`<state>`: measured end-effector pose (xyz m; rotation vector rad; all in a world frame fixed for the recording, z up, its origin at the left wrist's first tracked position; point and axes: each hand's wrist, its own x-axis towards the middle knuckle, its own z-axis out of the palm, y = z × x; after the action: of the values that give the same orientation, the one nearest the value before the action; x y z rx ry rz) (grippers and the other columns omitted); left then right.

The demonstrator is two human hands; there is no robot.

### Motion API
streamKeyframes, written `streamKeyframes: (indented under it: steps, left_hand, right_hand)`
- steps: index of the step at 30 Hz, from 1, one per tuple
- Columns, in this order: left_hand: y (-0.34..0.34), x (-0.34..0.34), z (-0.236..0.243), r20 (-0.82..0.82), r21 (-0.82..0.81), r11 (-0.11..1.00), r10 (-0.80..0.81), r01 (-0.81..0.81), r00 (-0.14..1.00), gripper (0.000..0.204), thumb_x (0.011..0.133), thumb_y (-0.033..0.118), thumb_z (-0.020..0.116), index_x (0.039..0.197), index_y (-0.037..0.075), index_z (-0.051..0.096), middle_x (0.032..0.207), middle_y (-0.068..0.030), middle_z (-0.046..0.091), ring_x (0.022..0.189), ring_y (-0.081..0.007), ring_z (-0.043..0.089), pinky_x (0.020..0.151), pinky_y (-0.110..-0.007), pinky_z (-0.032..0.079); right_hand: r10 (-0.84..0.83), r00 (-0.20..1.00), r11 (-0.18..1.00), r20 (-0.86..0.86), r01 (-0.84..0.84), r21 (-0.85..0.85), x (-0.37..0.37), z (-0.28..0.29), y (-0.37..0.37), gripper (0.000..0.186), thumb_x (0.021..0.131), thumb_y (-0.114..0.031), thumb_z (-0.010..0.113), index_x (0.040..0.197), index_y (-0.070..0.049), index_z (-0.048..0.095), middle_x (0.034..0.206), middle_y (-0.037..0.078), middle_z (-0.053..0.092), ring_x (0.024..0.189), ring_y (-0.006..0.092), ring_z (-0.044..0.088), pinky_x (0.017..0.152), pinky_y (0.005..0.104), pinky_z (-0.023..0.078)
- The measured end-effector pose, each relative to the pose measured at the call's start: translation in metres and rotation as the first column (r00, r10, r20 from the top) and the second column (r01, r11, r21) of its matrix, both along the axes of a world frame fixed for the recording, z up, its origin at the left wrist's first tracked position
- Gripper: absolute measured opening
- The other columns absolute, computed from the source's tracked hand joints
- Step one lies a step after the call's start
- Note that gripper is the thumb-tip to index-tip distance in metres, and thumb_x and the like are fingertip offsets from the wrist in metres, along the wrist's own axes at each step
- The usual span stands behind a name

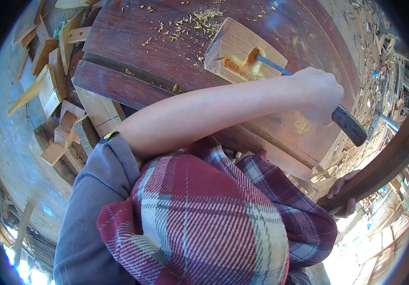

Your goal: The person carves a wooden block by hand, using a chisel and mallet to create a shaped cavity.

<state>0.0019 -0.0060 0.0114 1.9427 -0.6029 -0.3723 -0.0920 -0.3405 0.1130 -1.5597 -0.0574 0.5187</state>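
My left forearm reaches across the bench, and my left hand (316,92) is closed round the dark handle of a chisel (349,126). Its narrow steel blade slants down to the left, the tip in a carved hollow of a pale wood block (228,40). The hollow shows brown and yellowish cut wood. At the lower right, my right hand (345,192) grips a long, thick brown wooden piece (380,175), perhaps a mallet, held off to the side of the block. Only some of its fingers show.
The block lies on a reddish-brown wooden bench (157,61) with a long groove near its front edge. Yellow wood shavings (197,23) lie scattered behind the block. Wood offcuts (50,90) are heaped at the left, with more scraps on the ground at the right.
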Motion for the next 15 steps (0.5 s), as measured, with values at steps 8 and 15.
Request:
streamKeyframes:
  steps: [8, 15]
  left_hand:
    - [0.008, 0.001, -0.004, -0.020, -0.079, 0.992, 0.097, -0.098, 0.995, 0.020, 0.070, 0.025, 0.063, 0.067, 0.005, 0.066, 0.067, -0.0175, 0.064, 0.068, -0.0368, 0.065, 0.065, -0.044, 0.053]
    - [0.010, -0.002, -0.004, 0.026, -0.137, 0.980, 0.146, -0.141, 0.989, 0.022, 0.070, 0.027, 0.065, 0.064, 0.006, 0.065, 0.063, -0.0162, 0.063, 0.064, -0.0357, 0.064, 0.063, -0.043, 0.053]
  right_hand:
    - [0.098, 0.995, 0.995, -0.023, -0.098, 0.003, 0.007, 0.008, -0.029, 0.059, 0.076, -0.024, 0.067, 0.114, 0.007, 0.034, 0.071, 0.016, 0.049, 0.057, 0.0229, 0.055, 0.050, 0.0288, 0.048]
    - [0.056, 0.996, 0.998, 0.065, -0.056, -0.008, -0.039, 0.031, 0.023, 0.056, 0.078, -0.023, 0.066, 0.114, 0.007, 0.036, 0.073, 0.015, 0.049, 0.056, 0.0214, 0.054, 0.051, 0.0281, 0.050]
